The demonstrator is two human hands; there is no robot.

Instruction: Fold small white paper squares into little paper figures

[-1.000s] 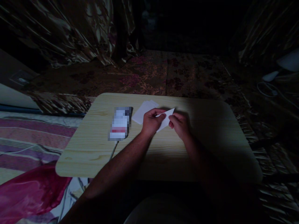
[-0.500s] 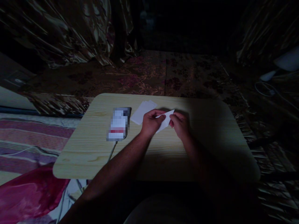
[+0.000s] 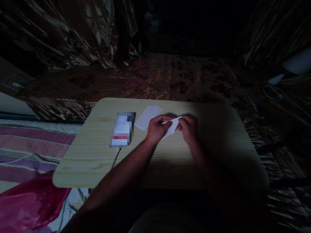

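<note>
A small white sheet of paper (image 3: pixel 171 127), folded to a point, is held just above the light wooden table (image 3: pixel 92 155). My left hand (image 3: pixel 156 129) pinches its left side with curled fingers. My right hand (image 3: pixel 188 128) pinches its right tip between thumb and fingers. A thin stack of white paper sheets (image 3: pixel 147 117) lies flat just beyond my left hand.
A phone (image 3: pixel 122 130) lies on the table left of my hands, a cable running from it toward the near edge. Patterned carpet surrounds the table. A striped mat and red plastic bag (image 3: pixel 26 204) lie at the left. The scene is dark.
My right hand has slid up along the paper toward its far tip, and the fold looks flatter. The view has shifted slightly; the left hand keeps its hold.
</note>
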